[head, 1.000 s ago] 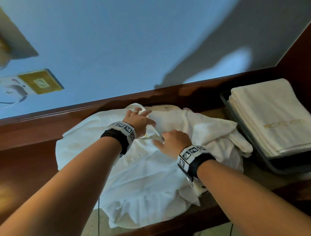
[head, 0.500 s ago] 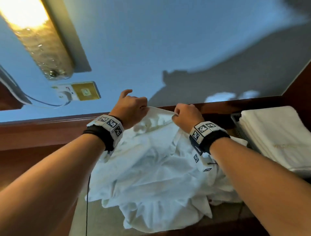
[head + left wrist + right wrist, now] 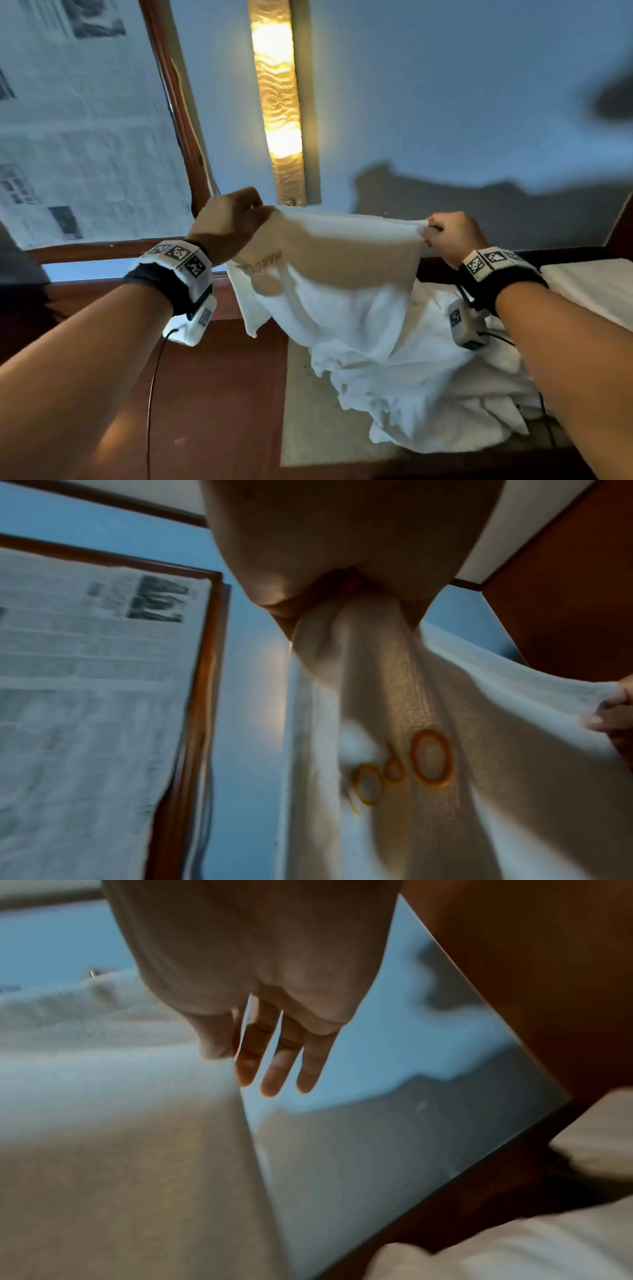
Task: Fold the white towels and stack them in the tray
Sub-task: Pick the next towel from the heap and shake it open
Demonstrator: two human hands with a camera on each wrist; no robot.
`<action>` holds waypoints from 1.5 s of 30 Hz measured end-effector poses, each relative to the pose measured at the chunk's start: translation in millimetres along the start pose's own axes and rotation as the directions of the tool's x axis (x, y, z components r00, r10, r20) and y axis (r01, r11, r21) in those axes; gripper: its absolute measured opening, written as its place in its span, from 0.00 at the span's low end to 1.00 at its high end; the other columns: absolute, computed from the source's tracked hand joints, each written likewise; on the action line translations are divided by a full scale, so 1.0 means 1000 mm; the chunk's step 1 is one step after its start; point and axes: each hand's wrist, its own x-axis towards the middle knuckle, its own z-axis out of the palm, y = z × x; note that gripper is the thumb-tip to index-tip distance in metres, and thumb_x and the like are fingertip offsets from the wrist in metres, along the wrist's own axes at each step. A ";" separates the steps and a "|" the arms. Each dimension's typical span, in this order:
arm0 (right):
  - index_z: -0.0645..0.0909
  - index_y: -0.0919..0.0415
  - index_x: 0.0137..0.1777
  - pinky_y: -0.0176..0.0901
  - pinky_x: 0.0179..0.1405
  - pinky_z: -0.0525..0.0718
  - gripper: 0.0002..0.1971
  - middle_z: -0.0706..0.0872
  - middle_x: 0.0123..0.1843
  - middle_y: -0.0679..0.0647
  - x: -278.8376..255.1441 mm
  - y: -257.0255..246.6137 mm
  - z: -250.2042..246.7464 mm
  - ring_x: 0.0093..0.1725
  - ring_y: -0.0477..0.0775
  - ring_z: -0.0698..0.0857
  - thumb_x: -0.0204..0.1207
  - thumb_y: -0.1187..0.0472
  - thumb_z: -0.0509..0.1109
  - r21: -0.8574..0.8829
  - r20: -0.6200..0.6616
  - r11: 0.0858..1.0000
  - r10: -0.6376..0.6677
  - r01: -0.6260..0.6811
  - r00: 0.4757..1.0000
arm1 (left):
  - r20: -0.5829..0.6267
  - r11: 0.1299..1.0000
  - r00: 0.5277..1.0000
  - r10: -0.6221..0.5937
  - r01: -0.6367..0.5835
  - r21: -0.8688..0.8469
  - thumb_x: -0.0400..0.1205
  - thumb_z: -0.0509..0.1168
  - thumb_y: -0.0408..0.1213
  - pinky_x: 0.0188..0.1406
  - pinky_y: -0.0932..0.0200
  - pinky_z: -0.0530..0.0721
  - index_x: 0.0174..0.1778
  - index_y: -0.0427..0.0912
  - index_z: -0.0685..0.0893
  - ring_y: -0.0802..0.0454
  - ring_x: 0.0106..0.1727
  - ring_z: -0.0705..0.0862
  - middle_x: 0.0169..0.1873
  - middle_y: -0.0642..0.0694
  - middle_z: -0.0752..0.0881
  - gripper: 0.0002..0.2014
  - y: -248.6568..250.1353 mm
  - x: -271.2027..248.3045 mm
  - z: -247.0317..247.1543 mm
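A white towel (image 3: 342, 260) with gold embroidered lettering hangs stretched between my two raised hands. My left hand (image 3: 239, 219) grips its top left corner in a fist; the left wrist view shows the towel (image 3: 394, 723) bunched in that hand (image 3: 342, 593). My right hand (image 3: 442, 229) pinches the top right corner; in the right wrist view thumb and forefinger hold the towel's edge (image 3: 137, 1150) while the other fingers (image 3: 274, 1069) hang straight. The towel's lower part trails into a heap of white towels (image 3: 428, 394) on the table. Folded towels (image 3: 596, 291) lie at the right edge; the tray under them is hidden.
A wooden table (image 3: 212, 394) with a pale inlay (image 3: 308, 428) runs below the heap. A lit wall lamp (image 3: 277, 102) and a framed newspaper print (image 3: 78, 120) hang on the blue wall behind. A wooden side panel (image 3: 623, 226) stands at the far right.
Both hands took hold of one towel in the heap, lifted it and drew apart, spreading its top edge. The head view tilted up toward the wall.
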 end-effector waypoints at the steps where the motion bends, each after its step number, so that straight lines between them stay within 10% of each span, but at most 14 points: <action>1: 0.82 0.59 0.35 0.44 0.39 0.71 0.11 0.87 0.38 0.60 -0.007 -0.019 0.001 0.42 0.58 0.83 0.79 0.58 0.70 0.082 -0.051 0.996 -0.011 0.015 0.999 | -0.009 0.999 0.999 -0.034 0.034 -0.008 0.86 0.68 0.45 0.32 0.53 0.74 0.41 0.43 0.82 0.42 0.36 0.81 0.31 0.46 0.82 0.11 -0.007 -0.009 -0.018; 8: 0.78 0.55 0.37 0.32 0.28 0.68 0.11 0.78 0.32 0.48 -0.049 -0.183 0.032 0.31 0.43 0.74 0.82 0.64 0.67 0.455 -0.113 0.853 -0.232 0.257 0.966 | 0.291 0.969 0.925 -0.245 0.235 0.070 0.74 0.79 0.56 0.38 0.61 0.80 0.55 0.50 0.83 0.53 0.42 0.88 0.42 0.48 0.88 0.20 -0.045 -0.074 -0.069; 11: 0.82 0.61 0.44 0.34 0.33 0.72 0.06 0.82 0.37 0.50 -0.069 -0.231 0.053 0.36 0.44 0.77 0.83 0.64 0.67 0.410 0.045 0.825 -0.445 0.390 0.894 | 0.430 0.930 0.885 -0.178 0.295 -0.221 0.66 0.85 0.54 0.55 0.59 0.87 0.70 0.44 0.81 0.55 0.51 0.90 0.55 0.47 0.90 0.38 -0.037 -0.093 -0.057; 15: 0.83 0.61 0.44 0.39 0.41 0.76 0.05 0.84 0.39 0.51 -0.087 -0.259 0.078 0.42 0.52 0.81 0.81 0.62 0.72 0.349 0.123 0.814 -0.530 0.464 0.839 | 0.175 0.846 0.973 -0.149 0.217 -0.487 0.83 0.73 0.38 0.53 0.52 0.85 0.57 0.32 0.89 0.49 0.48 0.89 0.50 0.30 0.91 0.13 -0.034 -0.106 -0.052; 23: 0.69 0.49 0.27 0.47 0.32 0.70 0.22 0.73 0.26 0.46 -0.086 -0.250 0.105 0.30 0.54 0.73 0.81 0.61 0.70 0.202 0.123 0.828 -0.552 0.523 0.825 | -0.069 0.913 0.989 -0.130 0.092 -0.398 0.87 0.64 0.33 0.39 0.67 0.81 0.44 0.40 0.92 0.58 0.39 0.85 0.39 0.42 0.91 0.12 -0.032 -0.099 -0.086; 30: 0.74 0.52 0.30 0.47 0.38 0.70 0.15 0.87 0.40 0.62 -0.045 -0.136 0.149 0.45 0.67 0.84 0.80 0.63 0.65 -0.195 0.311 0.965 -0.109 0.175 0.944 | -0.250 0.921 0.929 -0.272 0.176 -0.349 0.86 0.65 0.39 0.39 0.56 0.77 0.42 0.41 0.89 0.54 0.38 0.79 0.36 0.42 0.87 0.11 -0.094 -0.094 -0.120; 34: 0.84 0.63 0.42 0.49 0.40 0.74 0.07 0.89 0.47 0.67 -0.017 -0.105 0.151 0.50 0.71 0.86 0.73 0.65 0.64 -0.134 0.114 0.991 0.042 -0.026 0.993 | -0.221 0.879 0.933 -0.283 0.160 -0.448 0.85 0.65 0.39 0.44 0.51 0.82 0.44 0.43 0.90 0.51 0.41 0.84 0.40 0.38 0.90 0.10 -0.106 -0.079 -0.105; 40: 0.89 0.62 0.58 0.41 0.62 0.79 0.18 0.91 0.58 0.57 0.010 -0.209 0.142 0.58 0.54 0.86 0.76 0.75 0.62 0.402 -0.200 0.854 -0.271 0.331 0.942 | 0.030 0.796 0.979 -0.203 0.183 -0.577 0.89 0.62 0.30 0.53 0.53 0.88 0.55 0.40 0.91 0.54 0.55 0.90 0.51 0.49 0.92 0.11 -0.080 -0.021 -0.054; 42: 0.89 0.63 0.49 0.41 0.48 0.80 0.12 0.90 0.45 0.53 0.022 -0.225 0.135 0.45 0.49 0.84 0.77 0.71 0.63 0.391 -0.190 0.814 -0.386 0.430 0.903 | 0.104 0.768 0.976 -0.190 0.214 -0.603 0.90 0.62 0.33 0.61 0.54 0.85 0.57 0.34 0.90 0.57 0.62 0.87 0.59 0.52 0.90 0.12 -0.071 0.000 -0.033; 45: 0.78 0.68 0.34 0.47 0.31 0.72 0.13 0.75 0.27 0.56 0.045 -0.219 0.129 0.30 0.57 0.70 0.77 0.60 0.66 0.295 -0.202 0.800 -0.483 0.523 0.852 | 0.136 0.749 0.981 -0.141 0.196 -0.633 0.90 0.62 0.40 0.48 0.57 0.83 0.47 0.27 0.87 0.53 0.43 0.85 0.42 0.45 0.88 0.18 -0.060 0.023 0.000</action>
